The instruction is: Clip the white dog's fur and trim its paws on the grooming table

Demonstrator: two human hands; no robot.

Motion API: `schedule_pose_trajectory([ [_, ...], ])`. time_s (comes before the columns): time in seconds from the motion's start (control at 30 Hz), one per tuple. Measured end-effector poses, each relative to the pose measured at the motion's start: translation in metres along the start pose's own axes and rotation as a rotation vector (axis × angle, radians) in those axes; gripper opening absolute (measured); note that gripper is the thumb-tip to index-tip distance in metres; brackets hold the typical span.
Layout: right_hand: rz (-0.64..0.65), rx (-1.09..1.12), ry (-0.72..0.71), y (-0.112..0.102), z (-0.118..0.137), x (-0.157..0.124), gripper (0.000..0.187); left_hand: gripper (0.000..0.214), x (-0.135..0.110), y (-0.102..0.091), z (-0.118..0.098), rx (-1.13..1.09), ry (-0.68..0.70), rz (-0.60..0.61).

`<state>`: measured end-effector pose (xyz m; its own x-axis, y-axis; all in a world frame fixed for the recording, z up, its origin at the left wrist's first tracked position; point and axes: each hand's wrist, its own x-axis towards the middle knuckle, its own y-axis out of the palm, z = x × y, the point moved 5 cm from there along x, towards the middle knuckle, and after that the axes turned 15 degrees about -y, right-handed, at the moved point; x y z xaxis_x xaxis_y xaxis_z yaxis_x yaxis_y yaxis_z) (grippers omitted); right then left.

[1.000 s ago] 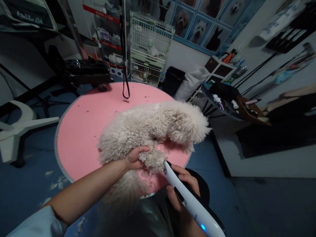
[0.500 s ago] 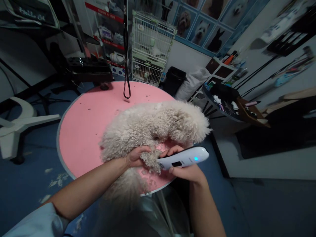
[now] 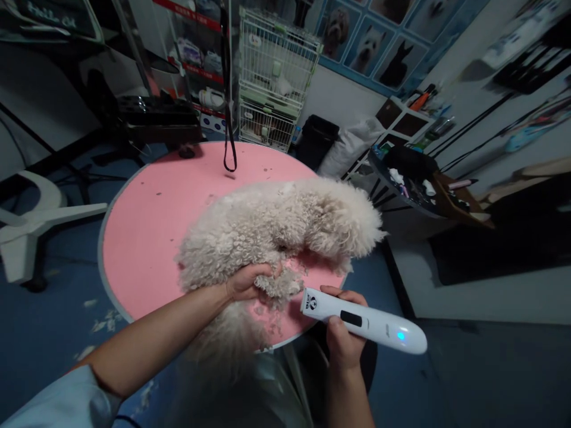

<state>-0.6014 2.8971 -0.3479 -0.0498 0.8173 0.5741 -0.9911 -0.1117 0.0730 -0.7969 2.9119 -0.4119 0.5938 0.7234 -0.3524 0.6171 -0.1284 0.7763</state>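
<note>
A curly white-grey dog (image 3: 276, 220) lies along the round pink grooming table (image 3: 138, 226), its head toward the right. My left hand (image 3: 250, 282) is closed around one of its legs, and the furry paw (image 3: 283, 284) sticks out past my fingers. In my right hand (image 3: 345, 333) is a white hair clipper (image 3: 370, 324) with a black switch and a lit blue light. The clipper's blade end points left, just short of the paw and apart from it. Small tufts of cut hair lie on the table below the paw.
A black leash loop (image 3: 229, 154) hangs over the table's far side. Behind stand a wire cage (image 3: 276, 77), a black bin (image 3: 317, 139) and a white sack (image 3: 352, 145). A tool tray (image 3: 413, 184) is at the right; a white stand base (image 3: 40, 217) is at the left.
My right hand has drawn the clipper back from the paw, to the right and down, and turned it so its blade end tilts upward. My left hand keeps its hold on the leg.
</note>
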Motion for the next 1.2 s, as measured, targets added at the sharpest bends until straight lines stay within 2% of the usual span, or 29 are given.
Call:
schedule_pose_trajectory([
  [0.17, 0.116, -0.019, -0.008, 0.016, 0.007, -0.004, 0.032, 0.009, -0.003, 0.007, -0.006, -0.015, 0.042, -0.023],
  [0.3, 0.12, -0.059, -0.122, 0.013, 0.016, -0.001, 0.031, 0.008, -0.001, 0.007, -0.005, -0.013, 0.038, -0.005],
  [0.4, 0.242, -0.096, -0.171, 0.015, 0.02, 0.001, 0.03, 0.006, 0.0, 0.006, -0.004, -0.001, 0.022, 0.002],
  [0.5, 0.332, -0.082, -0.146, 0.019, 0.018, 0.002, 0.031, 0.006, -0.001, 0.006, -0.004, -0.003, 0.008, 0.0],
  [0.67, 0.285, 0.025, 0.013, 0.021, 0.003, 0.0, 0.032, 0.009, -0.001, 0.009, -0.004, -0.023, -0.022, -0.013],
  [0.83, 0.189, -0.014, -0.056, 0.02, 0.005, 0.001, 0.031, 0.008, -0.002, 0.013, -0.005, 0.003, -0.006, 0.012],
  [0.97, 0.335, -0.047, -0.058, 0.029, 0.01, 0.003, 0.032, 0.007, -0.002, 0.01, -0.004, 0.017, -0.022, 0.011],
  [1.0, 0.335, -0.045, -0.068, 0.03, 0.011, 0.003, 0.031, 0.008, -0.001, 0.009, -0.003, 0.019, -0.022, 0.018],
  [1.13, 0.185, -0.046, -0.084, 0.025, 0.011, 0.008, 0.029, 0.009, 0.001, 0.006, -0.002, 0.037, -0.03, 0.04],
  [1.2, 0.261, -0.059, -0.039, 0.031, 0.01, 0.007, 0.03, 0.009, 0.001, 0.006, -0.001, 0.041, -0.037, 0.028],
])
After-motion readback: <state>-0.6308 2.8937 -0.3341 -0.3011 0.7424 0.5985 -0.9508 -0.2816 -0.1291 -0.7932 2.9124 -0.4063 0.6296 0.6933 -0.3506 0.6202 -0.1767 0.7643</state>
